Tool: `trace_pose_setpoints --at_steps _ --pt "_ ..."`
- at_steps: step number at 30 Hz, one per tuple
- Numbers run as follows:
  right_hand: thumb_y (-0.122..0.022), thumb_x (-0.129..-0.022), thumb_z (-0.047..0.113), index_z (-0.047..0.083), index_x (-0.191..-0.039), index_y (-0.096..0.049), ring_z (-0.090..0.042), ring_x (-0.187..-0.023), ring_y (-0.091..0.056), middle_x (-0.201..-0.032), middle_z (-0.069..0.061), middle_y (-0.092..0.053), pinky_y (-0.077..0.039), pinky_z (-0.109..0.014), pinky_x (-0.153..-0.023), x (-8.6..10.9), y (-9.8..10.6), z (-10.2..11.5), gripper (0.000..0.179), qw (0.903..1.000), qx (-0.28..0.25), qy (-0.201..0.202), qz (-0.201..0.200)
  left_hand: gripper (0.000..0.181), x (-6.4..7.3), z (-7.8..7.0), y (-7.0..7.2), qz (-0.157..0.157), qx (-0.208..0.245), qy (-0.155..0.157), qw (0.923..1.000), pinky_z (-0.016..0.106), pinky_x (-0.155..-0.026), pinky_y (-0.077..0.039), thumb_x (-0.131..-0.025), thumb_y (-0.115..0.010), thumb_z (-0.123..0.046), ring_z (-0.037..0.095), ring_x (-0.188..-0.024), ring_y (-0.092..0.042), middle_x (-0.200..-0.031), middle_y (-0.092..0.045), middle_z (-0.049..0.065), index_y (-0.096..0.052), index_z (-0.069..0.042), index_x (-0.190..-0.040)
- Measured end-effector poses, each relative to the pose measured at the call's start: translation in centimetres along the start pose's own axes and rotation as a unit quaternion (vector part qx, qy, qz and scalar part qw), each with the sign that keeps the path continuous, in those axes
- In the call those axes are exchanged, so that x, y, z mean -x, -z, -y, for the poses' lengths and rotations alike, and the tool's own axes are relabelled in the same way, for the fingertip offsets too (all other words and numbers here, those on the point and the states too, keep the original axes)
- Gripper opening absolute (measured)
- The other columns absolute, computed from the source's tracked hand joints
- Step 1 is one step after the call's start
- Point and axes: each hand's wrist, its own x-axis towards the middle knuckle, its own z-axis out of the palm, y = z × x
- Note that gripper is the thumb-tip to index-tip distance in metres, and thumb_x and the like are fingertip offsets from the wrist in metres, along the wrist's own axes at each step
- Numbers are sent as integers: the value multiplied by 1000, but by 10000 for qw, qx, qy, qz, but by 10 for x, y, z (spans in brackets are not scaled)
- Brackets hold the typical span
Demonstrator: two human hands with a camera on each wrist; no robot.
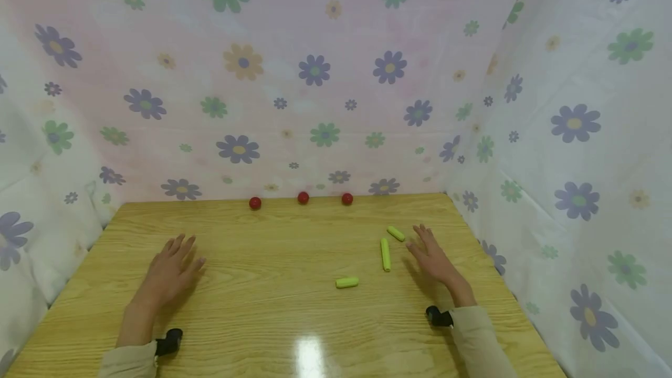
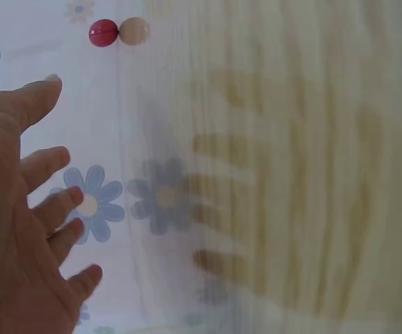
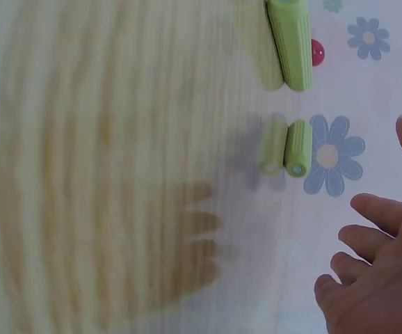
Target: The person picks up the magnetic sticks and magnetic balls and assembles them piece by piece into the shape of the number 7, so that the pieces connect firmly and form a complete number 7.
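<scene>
Green rods (image 1: 385,254), probably light and firm, best pinched mid-length, lie left of the right hand (image 1: 434,262), its fingers extended and empty like the left hand's (image 1: 167,276).

Looks like a little curtained-off booth tbh: wrinkled flower-print fabric (image 1: 294,34) hangs behind and along both sides of a plain wood-grain counter (image 1: 262,319), so it's basically boxed in by daisies (image 1: 314,70). Whether that's set up in a home, a studio or a lab, I can't tell since the fabric fills the background.
</scene>
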Motion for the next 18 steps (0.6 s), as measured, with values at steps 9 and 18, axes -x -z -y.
trace_pose_setpoints --at_steps 9,18 --pt "-49 -109 18 -8 -152 -38 -49 -149 -25 -159 -31 -32 -23 -66 -119 -1 -9 3 51 9923 -1036 417 -530 64 -11 -3 -4 -527 653 -348 9959 76 -106 -28 -105 -58 -25 62 -138 -28 -153 -31 42 -35 13 -151" --pt "-54 -107 16 -12 -138 -53 -39 -129 -55 -140 -31 -55 -48 -14 -97 1 -16 20 41 9814 -1768 371 -653 55 -17 -9 -13 -1144 1466 -230 9823 72 -96 -44 -102 -61 -9 59 -126 -46 -145 -42 41 -40 15 -147"
